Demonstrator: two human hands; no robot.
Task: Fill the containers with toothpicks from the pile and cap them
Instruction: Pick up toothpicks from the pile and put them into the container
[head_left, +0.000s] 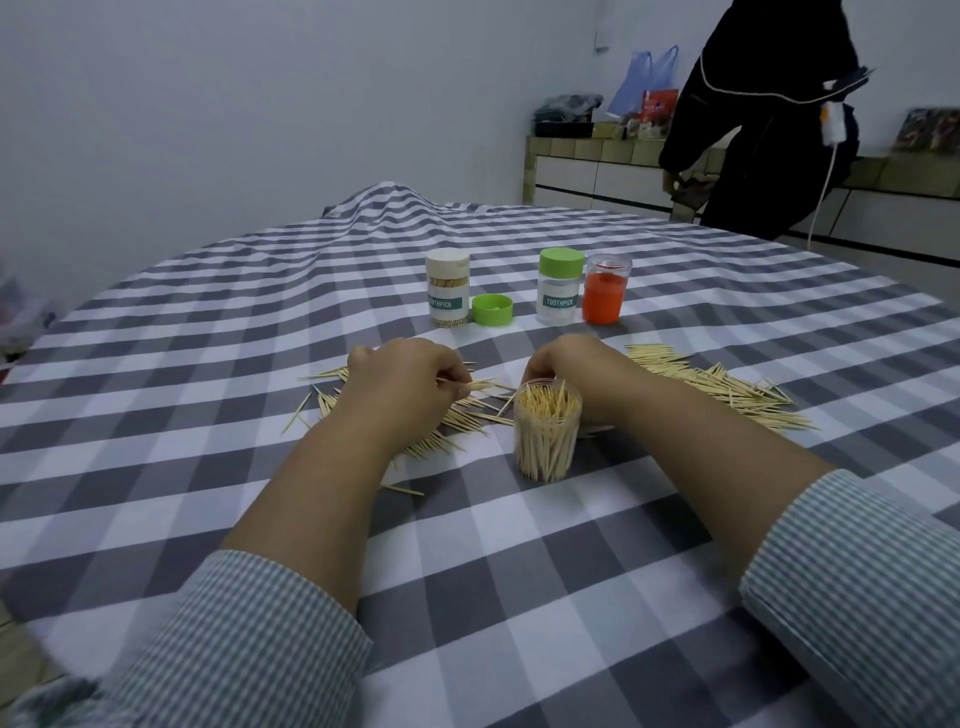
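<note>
Toothpick (457, 383) crosswise, pinched in left hand (410, 374); right hand (571, 364) gripping upright container (546, 431)

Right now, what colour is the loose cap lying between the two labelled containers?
Green; the loose cap shows best in the head view.

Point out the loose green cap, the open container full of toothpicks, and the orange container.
loose green cap (492, 309), head view, on its side wall.
open container (545, 441), head view, on its clear wall.
orange container (602, 299), head view, on its orange body.
</note>
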